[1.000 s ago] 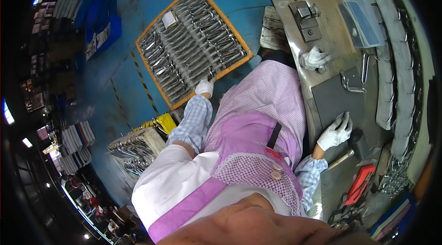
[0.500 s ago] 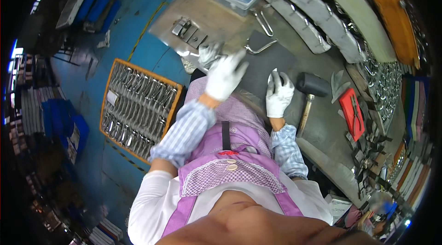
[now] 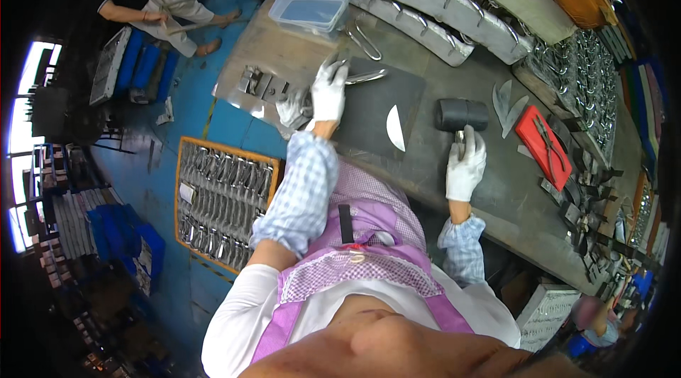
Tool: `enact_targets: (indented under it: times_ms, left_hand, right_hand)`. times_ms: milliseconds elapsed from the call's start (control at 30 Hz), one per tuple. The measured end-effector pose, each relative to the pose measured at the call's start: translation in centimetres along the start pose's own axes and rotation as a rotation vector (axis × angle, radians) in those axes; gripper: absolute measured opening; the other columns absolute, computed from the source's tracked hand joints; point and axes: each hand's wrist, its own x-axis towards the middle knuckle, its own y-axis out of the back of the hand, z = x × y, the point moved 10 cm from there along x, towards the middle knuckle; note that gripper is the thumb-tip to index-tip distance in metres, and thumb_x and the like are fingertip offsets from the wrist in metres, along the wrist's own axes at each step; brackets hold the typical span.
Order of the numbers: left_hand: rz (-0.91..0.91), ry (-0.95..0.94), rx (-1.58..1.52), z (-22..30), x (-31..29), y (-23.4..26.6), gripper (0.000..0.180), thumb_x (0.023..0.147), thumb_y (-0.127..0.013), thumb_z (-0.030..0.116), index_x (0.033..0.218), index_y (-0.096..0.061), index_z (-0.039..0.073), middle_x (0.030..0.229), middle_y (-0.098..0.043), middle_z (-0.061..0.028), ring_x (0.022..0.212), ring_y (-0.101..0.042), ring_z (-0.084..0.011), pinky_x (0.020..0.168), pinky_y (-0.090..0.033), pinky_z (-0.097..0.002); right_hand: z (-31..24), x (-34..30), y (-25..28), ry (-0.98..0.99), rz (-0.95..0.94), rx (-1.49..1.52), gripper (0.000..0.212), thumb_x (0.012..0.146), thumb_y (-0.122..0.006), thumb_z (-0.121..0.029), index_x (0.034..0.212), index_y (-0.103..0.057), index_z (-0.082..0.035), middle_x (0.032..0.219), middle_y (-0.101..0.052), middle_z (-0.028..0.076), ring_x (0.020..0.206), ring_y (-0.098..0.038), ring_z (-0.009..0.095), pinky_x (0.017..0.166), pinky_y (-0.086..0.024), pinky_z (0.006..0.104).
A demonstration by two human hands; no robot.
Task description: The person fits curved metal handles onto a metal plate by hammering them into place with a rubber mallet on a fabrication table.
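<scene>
My left hand (image 3: 329, 92), in a white glove, is closed at one end of a shiny, slim metal handle-like piece (image 3: 367, 77) over the dark mat (image 3: 365, 119). A crumpled grey-white glove or cloth (image 3: 292, 108) lies beside that wrist. My right hand (image 3: 465, 165), also gloved, has its fingers wrapped round the handle of a mallet, just below its black head (image 3: 461, 114). The mallet lies along the bench to the right of the mat. On the mat between my hands rests a bright half-moon piece (image 3: 395, 128).
A clear plastic box (image 3: 308, 9) and a bent metal rod (image 3: 364, 41) sit at the back. Metal blocks (image 3: 262, 84) are at left, pliers (image 3: 550, 144) on a red pad at right. Padded racks (image 3: 418, 5) line the far side; a tray of metal parts (image 3: 227, 197) stands left.
My left hand has come onto the metal piece. My right hand has left the mat and taken the mallet's handle, and the half-moon piece shows on the mat. The view has shifted.
</scene>
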Motion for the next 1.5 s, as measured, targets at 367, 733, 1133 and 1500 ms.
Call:
enact_targets:
  times_ms: [367, 733, 1133, 1500]
  left_hand:
    - [-0.601, -0.460, 0.461, 6.2, -7.1, -6.3, 0.044, 0.081, -0.064, 0.016, 0.125, -0.060, 0.011, 0.137, -0.055, -0.0088, 0.103, -0.061, -0.0316, 0.088, -0.050, -0.0425]
    - [-0.380, 0.372, 0.152, -1.8, -9.5, 1.2, 0.028, 0.091, -0.058, 0.026, 0.106, -0.065, 0.003, 0.114, -0.064, -0.0214, 0.088, -0.067, -0.0375, 0.080, -0.054, -0.0462]
    - [-0.560, 0.343, 0.257, -4.2, -10.8, -1.2, 0.035, 0.096, -0.052, 0.032, 0.105, -0.063, 0.000, 0.101, -0.066, -0.0271, 0.093, -0.063, -0.0439, 0.081, -0.049, -0.0494]
    - [-0.589, 0.609, -0.459, -1.8, -15.2, -0.1, 0.045, 0.097, -0.060, 0.043, 0.111, -0.061, -0.001, 0.091, -0.062, -0.0020, 0.081, -0.054, -0.0095, 0.070, -0.047, -0.0260]
  right_hand:
    - [0.4, -2.8, -2.0, -0.013, -0.135, -0.005, 0.060, 0.079, -0.068, -0.006, 0.136, -0.051, -0.008, 0.128, -0.056, 0.019, 0.108, -0.058, 0.040, 0.091, -0.048, 0.0471]
    - [0.8, 3.1, -4.6, -0.496, -0.435, 0.657, 0.035, 0.088, -0.068, -0.020, 0.115, -0.062, 0.001, 0.070, -0.058, 0.003, 0.057, -0.054, 0.016, 0.056, -0.045, 0.0315]
    - [-10.1, -0.6, -7.0, 0.249, -0.792, 0.243, 0.020, 0.080, -0.066, -0.018, 0.098, -0.068, -0.010, 0.092, -0.068, 0.014, 0.083, -0.066, 0.032, 0.072, -0.054, 0.0410]
    - [-10.7, 2.4, -0.4, 0.262, 0.027, -0.107, 0.048, 0.074, -0.079, -0.027, 0.117, -0.063, -0.013, 0.084, -0.067, 0.006, 0.078, -0.065, 0.026, 0.071, -0.050, 0.0406]
